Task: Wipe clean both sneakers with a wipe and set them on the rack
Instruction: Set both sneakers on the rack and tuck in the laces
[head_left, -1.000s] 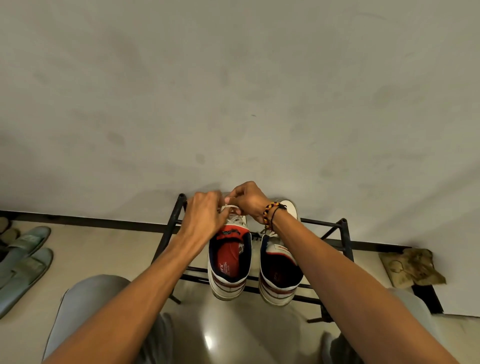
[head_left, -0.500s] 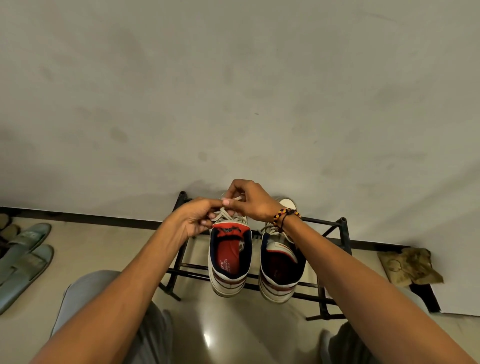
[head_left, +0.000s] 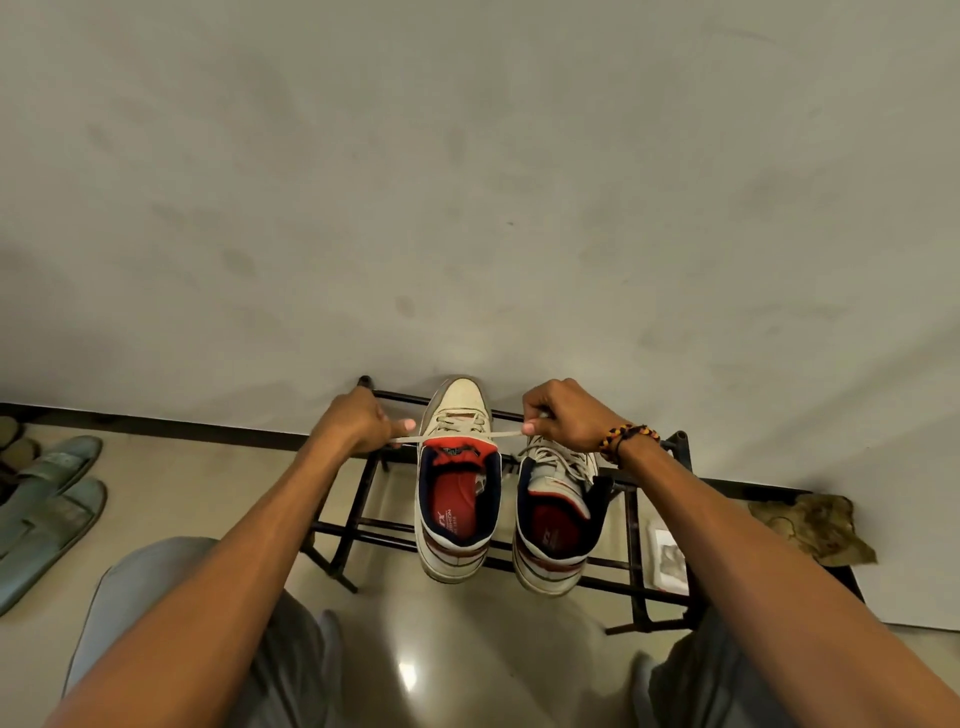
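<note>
Two white sneakers with navy collars and red insoles stand side by side on the black metal rack (head_left: 631, 525), toes toward the wall. The left sneaker (head_left: 457, 499) has its lace ends pulled out sideways above its tongue. My left hand (head_left: 358, 421) pinches one lace end to the sneaker's left. My right hand (head_left: 563, 415), with a beaded bracelet at the wrist, pinches the other lace end to its right. The lace (head_left: 467, 435) runs taut between both hands. The right sneaker (head_left: 558, 525) stands partly under my right wrist. A used white wipe (head_left: 667, 558) lies on the floor beneath the rack's right side.
The wall rises directly behind the rack. Grey-green sandals (head_left: 49, 514) lie on the floor at the left. A crumpled brownish cloth (head_left: 815, 525) sits right of the rack. My knees (head_left: 171, 597) flank the glossy floor in front.
My hands, close together over the left sneaker's laces before, have moved apart sideways, drawing the lace taut between them. The sneaker's toe is now uncovered.
</note>
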